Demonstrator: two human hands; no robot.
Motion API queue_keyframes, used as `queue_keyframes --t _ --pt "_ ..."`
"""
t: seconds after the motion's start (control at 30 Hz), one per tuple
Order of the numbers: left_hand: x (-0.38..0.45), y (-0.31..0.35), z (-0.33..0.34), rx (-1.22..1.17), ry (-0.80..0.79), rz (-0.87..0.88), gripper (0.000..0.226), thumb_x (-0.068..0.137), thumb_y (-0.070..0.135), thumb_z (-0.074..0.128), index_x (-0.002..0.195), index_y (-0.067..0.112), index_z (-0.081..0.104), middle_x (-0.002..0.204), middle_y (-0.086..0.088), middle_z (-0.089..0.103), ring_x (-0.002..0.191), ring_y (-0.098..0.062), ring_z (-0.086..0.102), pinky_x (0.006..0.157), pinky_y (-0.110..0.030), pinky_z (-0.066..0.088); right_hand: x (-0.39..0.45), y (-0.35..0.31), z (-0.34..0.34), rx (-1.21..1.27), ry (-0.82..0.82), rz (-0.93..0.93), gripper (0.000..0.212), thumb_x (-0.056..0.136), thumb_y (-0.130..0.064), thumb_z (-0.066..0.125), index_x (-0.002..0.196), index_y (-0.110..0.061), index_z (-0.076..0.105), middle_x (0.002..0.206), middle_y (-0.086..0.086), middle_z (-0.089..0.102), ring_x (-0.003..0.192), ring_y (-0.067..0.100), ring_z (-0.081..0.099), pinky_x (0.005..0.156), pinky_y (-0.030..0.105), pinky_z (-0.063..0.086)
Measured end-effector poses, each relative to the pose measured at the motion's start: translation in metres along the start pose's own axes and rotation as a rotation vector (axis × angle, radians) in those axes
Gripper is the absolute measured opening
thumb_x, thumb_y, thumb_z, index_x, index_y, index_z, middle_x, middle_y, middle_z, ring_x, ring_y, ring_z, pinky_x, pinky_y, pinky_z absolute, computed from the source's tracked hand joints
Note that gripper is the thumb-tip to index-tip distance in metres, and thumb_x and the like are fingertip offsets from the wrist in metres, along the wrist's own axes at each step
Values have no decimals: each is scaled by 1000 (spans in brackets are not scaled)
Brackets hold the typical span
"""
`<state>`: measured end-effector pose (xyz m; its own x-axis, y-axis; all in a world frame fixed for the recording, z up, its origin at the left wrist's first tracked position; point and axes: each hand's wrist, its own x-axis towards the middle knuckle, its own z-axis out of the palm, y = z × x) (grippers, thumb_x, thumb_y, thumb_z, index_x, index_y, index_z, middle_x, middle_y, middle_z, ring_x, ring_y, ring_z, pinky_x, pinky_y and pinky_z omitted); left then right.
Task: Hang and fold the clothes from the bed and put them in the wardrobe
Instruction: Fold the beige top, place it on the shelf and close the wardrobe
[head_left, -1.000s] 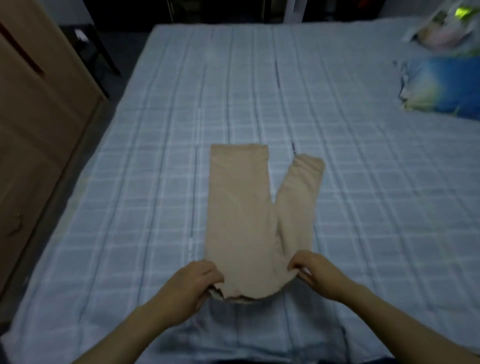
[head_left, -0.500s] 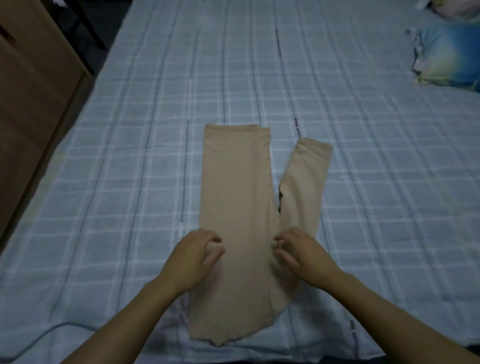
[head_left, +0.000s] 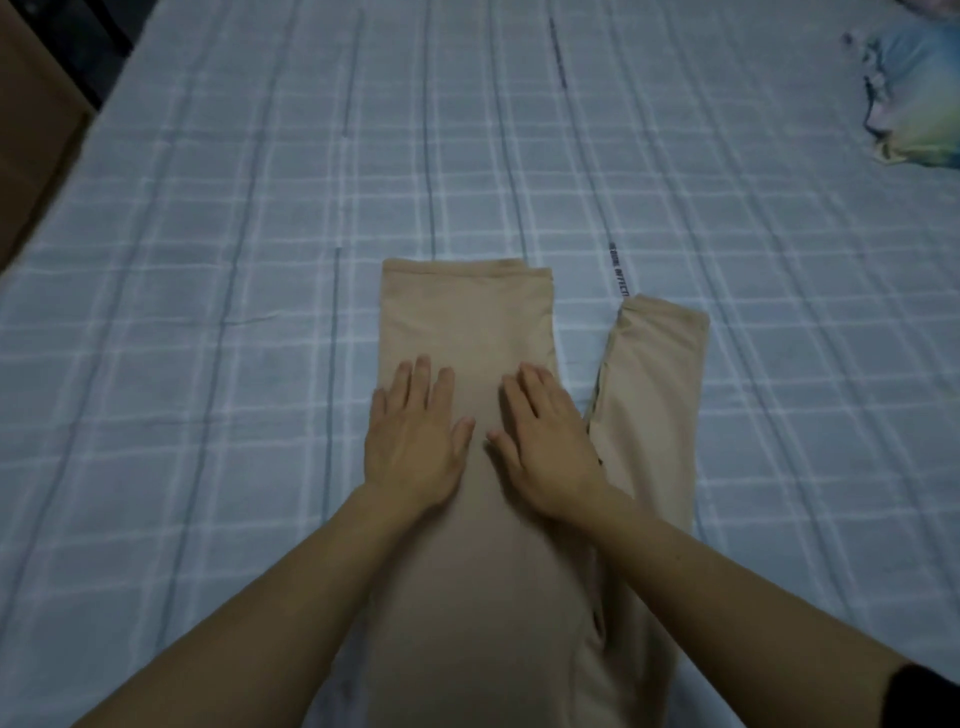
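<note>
A pair of beige trousers (head_left: 467, 317) lies flat on the blue checked bed (head_left: 260, 208), its two legs pointing away from me. The wider left leg is straight; the narrower right leg (head_left: 654, 379) angles off to the right. My left hand (head_left: 413, 436) presses flat on the left leg with fingers straight. Beside it, my right hand (head_left: 545, 441) also lies flat on the same leg, near its inner edge. The waist end runs down under my forearms toward the near edge.
A blue, yellow and white crumpled cloth (head_left: 914, 98) lies at the bed's far right edge. A brown wooden wardrobe (head_left: 31, 119) stands along the left side of the bed, with a dark gap of floor between them.
Both hands let go of the waist end, slid up the trousers away from me and flattened out on the left leg. The camera has come closer to the bed.
</note>
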<state>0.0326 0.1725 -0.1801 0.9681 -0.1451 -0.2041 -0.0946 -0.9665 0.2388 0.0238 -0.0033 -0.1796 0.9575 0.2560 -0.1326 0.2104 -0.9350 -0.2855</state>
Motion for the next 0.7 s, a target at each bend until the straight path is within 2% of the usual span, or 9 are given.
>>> queue_keyframes --t 0.1,0.17,0.27,0.37,0.53,0.6,0.7 --pt "22 -25 20 62 25 97 69 100 58 22 158 23 10 166 -5 3 153 -23 1 123 -49 4 22 7 20 -36 -11 63 70 101 -51 28 156 -14 6 164 9 -3 151 25 -5 122 42 -1" --pt "24 -35 33 69 71 134 70 99 59 25 158 23 15 166 -4 9 153 -23 7 122 -50 6 24 9 33 -57 23 86 70 101 -52 27 156 -15 7 164 8 0 151 24 -2 122 44 1" --pt "26 -38 43 80 104 145 70 98 59 27 157 23 16 165 -4 12 152 -24 12 121 -52 11 26 11 41 -75 44 95 70 99 -53 24 156 -15 12 164 8 7 151 23 3 122 46 5" --pt "27 -37 41 84 108 150 71 97 59 26 157 22 17 166 -5 11 152 -25 12 121 -54 12 28 11 37 -67 27 91 70 98 -53 25 156 -16 10 164 8 4 151 23 1 122 47 4" --pt "24 -28 30 99 74 104 69 96 58 23 155 21 26 164 -5 17 150 -26 17 120 -56 12 28 11 19 61 -51 77 72 98 -51 33 156 -19 5 164 6 -3 151 22 -6 122 44 -6" --pt "29 -14 21 71 76 19 67 94 55 27 150 19 36 161 -8 27 147 -29 24 117 -58 13 33 16 4 182 -64 60 70 98 -48 39 156 -19 10 164 7 6 151 24 3 122 43 -3" --pt "43 22 5 -50 139 -67 59 91 49 36 136 14 51 150 -15 41 136 -35 37 114 -56 21 37 30 -30 388 110 66 55 99 -29 48 149 -8 34 152 13 39 140 29 35 118 44 24"
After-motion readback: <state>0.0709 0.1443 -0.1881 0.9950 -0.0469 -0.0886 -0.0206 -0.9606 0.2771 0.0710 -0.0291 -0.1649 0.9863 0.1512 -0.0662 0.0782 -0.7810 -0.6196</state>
